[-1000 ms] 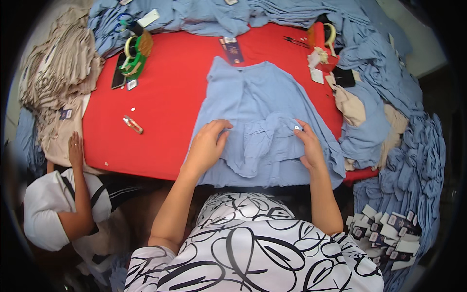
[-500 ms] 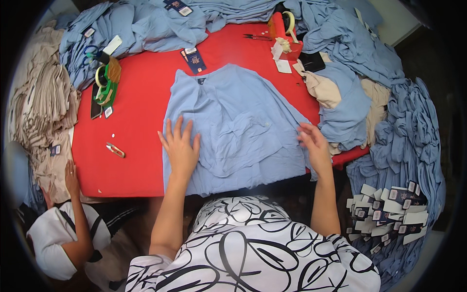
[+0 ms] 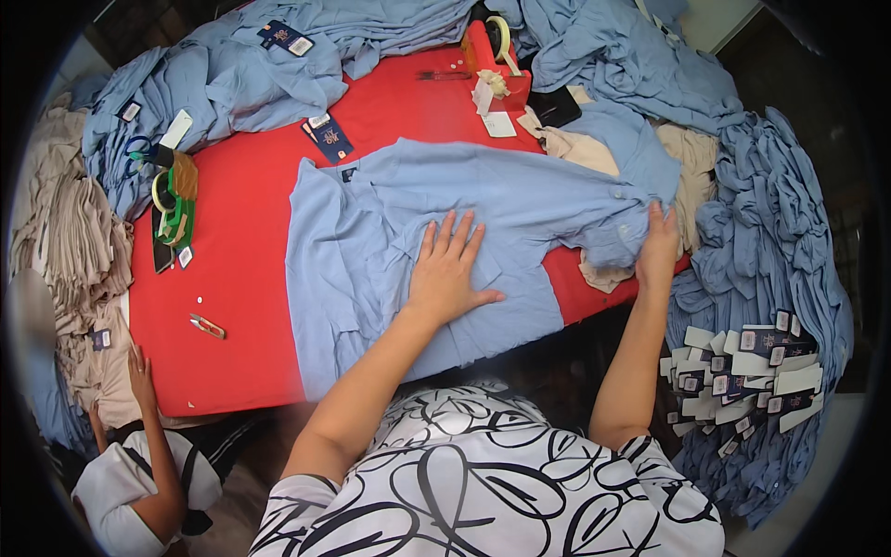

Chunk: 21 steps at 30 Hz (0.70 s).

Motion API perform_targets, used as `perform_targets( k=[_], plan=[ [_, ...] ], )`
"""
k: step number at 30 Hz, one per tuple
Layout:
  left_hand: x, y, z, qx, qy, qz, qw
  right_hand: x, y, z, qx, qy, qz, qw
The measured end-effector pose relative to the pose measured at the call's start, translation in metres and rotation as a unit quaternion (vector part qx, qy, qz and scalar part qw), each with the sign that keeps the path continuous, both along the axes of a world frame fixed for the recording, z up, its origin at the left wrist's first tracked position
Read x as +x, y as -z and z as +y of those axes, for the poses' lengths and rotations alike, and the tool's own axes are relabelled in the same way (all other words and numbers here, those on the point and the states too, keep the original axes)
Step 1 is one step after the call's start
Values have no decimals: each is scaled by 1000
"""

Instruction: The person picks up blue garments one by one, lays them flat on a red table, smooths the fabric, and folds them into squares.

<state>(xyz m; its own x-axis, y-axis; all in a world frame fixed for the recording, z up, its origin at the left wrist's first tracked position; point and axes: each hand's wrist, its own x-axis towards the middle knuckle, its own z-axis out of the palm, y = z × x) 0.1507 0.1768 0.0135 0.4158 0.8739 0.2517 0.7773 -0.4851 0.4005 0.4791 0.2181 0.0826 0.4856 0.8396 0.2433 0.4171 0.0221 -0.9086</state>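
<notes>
A light blue long-sleeved shirt (image 3: 371,251) lies spread on the red table, its collar at the far side. My left hand (image 3: 450,274) rests flat on the shirt's front, with the fingers spread and nothing in them. At the right, my right hand (image 3: 657,249) is closed on the cuff end of one sleeve (image 3: 575,200), which is stretched out to the right. Buttons show near that cuff. Part of the sleeve end lies over a beige cloth (image 3: 603,276).
Around the red tabletop (image 3: 223,260) lie green (image 3: 174,209) and red (image 3: 483,70) tape dispensers, thread snips (image 3: 207,326) and navy tags (image 3: 330,139). Blue garments (image 3: 223,84) heap at the back; tagged ones (image 3: 770,260) hang at right. A co-worker's hand (image 3: 141,381) touches beige garments at left.
My left hand has slid right across the shirt's front. My right hand has taken the sleeve end and drawn it out to the right. The view has shifted slightly.
</notes>
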Motion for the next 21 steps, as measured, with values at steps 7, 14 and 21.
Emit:
perform_targets(
  k=[7, 14, 21],
  plan=[
    [-40, 83, -40, -350, 12, -542, 764, -170, -73, -52, -73, -590, 266, 759],
    [-111, -9, -93, -258, -146, -880, 372, -245, 42, 3, -35, -384, -75, 920],
    [-170, -4, -132, -51, -238, -904, 352, -300, 97, 5, 44, -325, -465, 822]
  ],
)
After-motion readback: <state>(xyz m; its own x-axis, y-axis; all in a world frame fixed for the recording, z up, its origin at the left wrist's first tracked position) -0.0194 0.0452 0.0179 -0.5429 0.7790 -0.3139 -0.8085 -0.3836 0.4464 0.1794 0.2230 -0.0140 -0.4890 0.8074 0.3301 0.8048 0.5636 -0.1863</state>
